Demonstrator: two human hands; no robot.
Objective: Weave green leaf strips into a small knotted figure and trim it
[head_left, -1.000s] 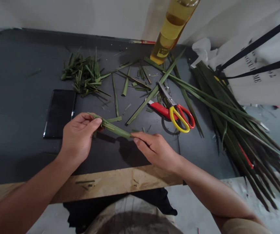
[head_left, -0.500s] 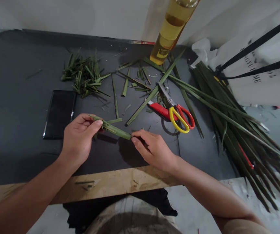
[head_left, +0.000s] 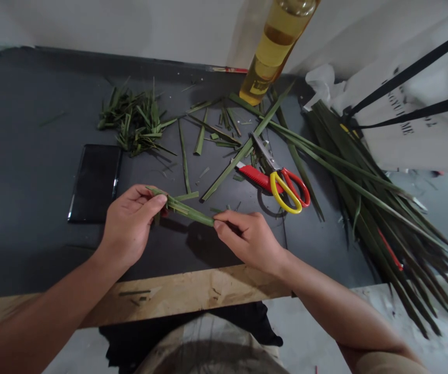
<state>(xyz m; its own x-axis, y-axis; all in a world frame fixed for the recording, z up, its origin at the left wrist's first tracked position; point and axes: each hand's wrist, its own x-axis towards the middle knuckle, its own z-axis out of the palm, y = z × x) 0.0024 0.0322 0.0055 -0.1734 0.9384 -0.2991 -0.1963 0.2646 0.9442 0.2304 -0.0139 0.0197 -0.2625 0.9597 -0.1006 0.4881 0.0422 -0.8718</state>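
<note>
head view: a folded green leaf strip (head_left: pixel 183 208) is held just above the near part of the dark surface (head_left: pixel 33 156), between the two hands. its long axis runs from far left to near right, nearly level, the right end dipping a little nearer. the left hand (head_left: pixel 130 226) pinches the left end between thumb and fingers, and a short side piece sticks out to the right just past that grip. the right hand (head_left: pixel 249 239) pinches the pointed right end with thumb and forefinger, the other fingers curled under. red and yellow scissors (head_left: pixel 276 179) lie on the surface just beyond the right hand, blades pointing far left. a black phone (head_left: pixel 95 182) lies flat left of the left hand. cut leaf scraps (head_left: pixel 134 119) are heaped farther back, long leaves (head_left: pixel 364 182) fan out to the right, and a yellow bottle (head_left: pixel 271 49) stands at the far edge.
</note>
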